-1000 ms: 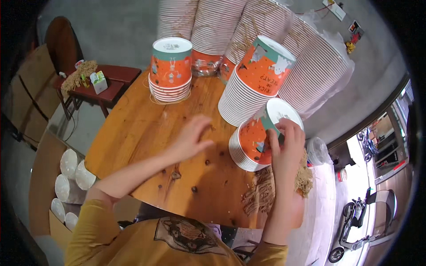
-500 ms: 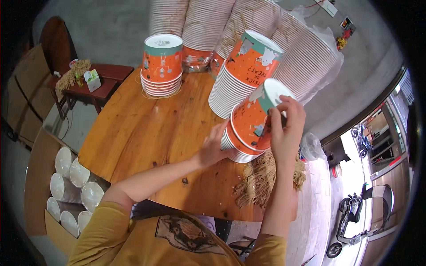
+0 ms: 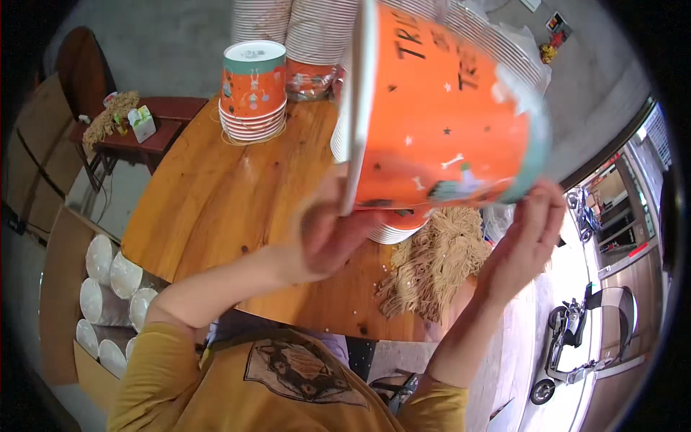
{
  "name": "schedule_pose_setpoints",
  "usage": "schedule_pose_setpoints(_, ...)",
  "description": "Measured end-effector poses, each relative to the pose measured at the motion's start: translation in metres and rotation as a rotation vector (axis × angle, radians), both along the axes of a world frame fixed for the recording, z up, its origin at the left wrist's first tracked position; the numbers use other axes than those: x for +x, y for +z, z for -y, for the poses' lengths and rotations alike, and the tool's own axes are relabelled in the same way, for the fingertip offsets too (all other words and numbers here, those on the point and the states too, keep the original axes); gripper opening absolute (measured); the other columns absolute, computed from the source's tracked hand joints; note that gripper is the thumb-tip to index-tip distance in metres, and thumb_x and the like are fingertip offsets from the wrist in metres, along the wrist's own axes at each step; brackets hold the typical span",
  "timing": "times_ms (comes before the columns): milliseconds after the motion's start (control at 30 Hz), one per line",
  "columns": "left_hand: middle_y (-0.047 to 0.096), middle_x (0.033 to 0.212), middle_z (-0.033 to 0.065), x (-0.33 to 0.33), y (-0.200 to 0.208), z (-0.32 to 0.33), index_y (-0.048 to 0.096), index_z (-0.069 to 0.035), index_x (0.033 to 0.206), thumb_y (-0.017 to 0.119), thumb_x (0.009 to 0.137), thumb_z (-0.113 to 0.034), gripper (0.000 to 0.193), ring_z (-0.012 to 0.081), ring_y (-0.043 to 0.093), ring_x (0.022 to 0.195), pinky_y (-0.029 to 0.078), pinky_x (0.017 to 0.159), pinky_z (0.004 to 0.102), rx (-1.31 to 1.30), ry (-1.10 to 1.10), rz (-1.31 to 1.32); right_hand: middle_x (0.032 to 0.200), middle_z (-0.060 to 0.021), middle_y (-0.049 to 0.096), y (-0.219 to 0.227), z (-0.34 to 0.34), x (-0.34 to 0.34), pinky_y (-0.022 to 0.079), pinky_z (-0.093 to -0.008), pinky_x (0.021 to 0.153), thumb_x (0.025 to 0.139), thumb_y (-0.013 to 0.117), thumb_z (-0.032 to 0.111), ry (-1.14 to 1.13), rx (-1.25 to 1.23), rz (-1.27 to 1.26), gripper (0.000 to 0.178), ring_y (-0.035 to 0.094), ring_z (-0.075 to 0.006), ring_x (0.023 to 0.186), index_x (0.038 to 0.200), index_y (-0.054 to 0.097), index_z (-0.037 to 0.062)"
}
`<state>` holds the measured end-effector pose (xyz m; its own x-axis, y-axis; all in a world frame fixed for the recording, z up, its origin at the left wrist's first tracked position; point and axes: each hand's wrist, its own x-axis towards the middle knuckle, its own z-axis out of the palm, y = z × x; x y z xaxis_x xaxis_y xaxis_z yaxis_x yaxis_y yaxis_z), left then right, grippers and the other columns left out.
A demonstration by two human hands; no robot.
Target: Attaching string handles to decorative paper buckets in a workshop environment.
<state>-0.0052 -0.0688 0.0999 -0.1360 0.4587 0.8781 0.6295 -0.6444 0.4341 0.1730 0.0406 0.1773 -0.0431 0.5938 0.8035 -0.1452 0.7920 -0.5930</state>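
Note:
A large orange paper bucket [image 3: 439,122] with a green base band and Halloween drawings is lifted sideways close to the camera, its rim to the left and base to the right. My left hand [image 3: 327,227], blurred, is at its lower rim. At the base end, my right hand [image 3: 529,241] grips the green edge, fingertips partly hidden behind it. Below the lifted bucket, a nested bucket stack [image 3: 397,232] shows only its lower part on the wooden table [image 3: 216,201]. Beside that stack lies a bundle of tan twine [image 3: 435,263].
At the table's far left stands a short upside-down bucket stack [image 3: 253,90] with string around its foot. Tall stacks of white-rimmed buckets [image 3: 322,36] rise behind. A carton of wrapped buckets [image 3: 104,302] sits on the left floor, near a red bench [image 3: 173,115].
One bucket has come off the top of the near stack and risen toward the camera, tipping onto its side. My right hand moved right with its base; my left hand left the stack.

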Motion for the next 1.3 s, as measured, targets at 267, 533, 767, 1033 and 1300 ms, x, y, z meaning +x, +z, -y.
schedule_pose_setpoints(267, 0.056, 0.083, 0.0089, -0.051, -0.017, 0.063, 0.06, -0.005, 0.106, 0.066, 0.082, -0.008, 0.025, 0.0278, 0.055, 0.08, 0.042, 0.079, 0.0386, -0.297, 0.356, -0.341, 0.097, -0.0136, 0.062, -0.163, -0.094, 0.084, 0.048, -0.0386, 0.079, 0.087, 0.06, 0.011, -0.378, -0.141, 0.978, 0.011, 0.06, -0.0306, 0.091, 0.096, 0.064, 0.008)
schedule_pose_setpoints(533, 0.053, 0.088, 0.0067, -0.045, -0.046, 0.066, 0.059, -0.006, 0.112, 0.067, 0.078, -0.006, 0.035, 0.0271, 0.055, 0.086, 0.042, 0.088, 0.0412, -0.424, 0.484, -0.618, 0.085, -0.0136, 0.057, -0.176, -0.103, 0.072, 0.046, -0.0435, 0.074, 0.082, 0.064, 0.011, -0.48, 0.096, 1.095, 0.008, 0.056, -0.0336, 0.082, 0.09, 0.063, 0.0088)
schedule_pose_setpoints(767, 0.054, 0.101, 0.0091, -0.027, -0.037, 0.067, 0.062, -0.009, 0.112, 0.072, 0.072, -0.003, 0.042, 0.0309, 0.056, 0.097, 0.046, 0.086, 0.0428, -0.201, 0.439, -0.47, 0.083, -0.0091, 0.056, -0.162, -0.087, 0.077, 0.042, -0.0355, 0.072, 0.074, 0.062, 0.002, -0.192, -0.171, 0.659, 0.007, 0.053, -0.0259, 0.081, 0.078, 0.057, 0.0041)
schedule_pose_setpoints(1033, 0.059, 0.11, 0.0146, 0.033, -0.045, 0.037, 0.042, -0.002, 0.13, 0.067, 0.083, -0.002, 0.053, 0.0271, 0.061, 0.101, 0.05, 0.085, 0.0333, -0.429, -0.171, 0.198, 0.085, -0.0128, 0.058, -0.095, 0.032, -0.001, 0.048, -0.0374, 0.067, 0.074, 0.065, -0.002, 0.189, 0.151, 0.777, 0.014, 0.059, -0.0304, 0.078, 0.085, 0.059, 0.0048)
schedule_pose_setpoints(1300, 0.062, 0.074, 0.0055, 0.01, -0.074, 0.073, 0.059, -0.004, 0.108, 0.049, 0.1, -0.023, 0.022, 0.0129, 0.059, 0.066, 0.047, 0.059, 0.0271, -0.826, -0.151, 0.589, 0.083, -0.0121, 0.058, -0.11, 0.037, -0.026, 0.048, -0.0379, 0.057, 0.081, 0.065, 0.002, 0.248, 0.034, 0.849, 0.012, 0.06, -0.0301, 0.065, 0.092, 0.06, 0.005)
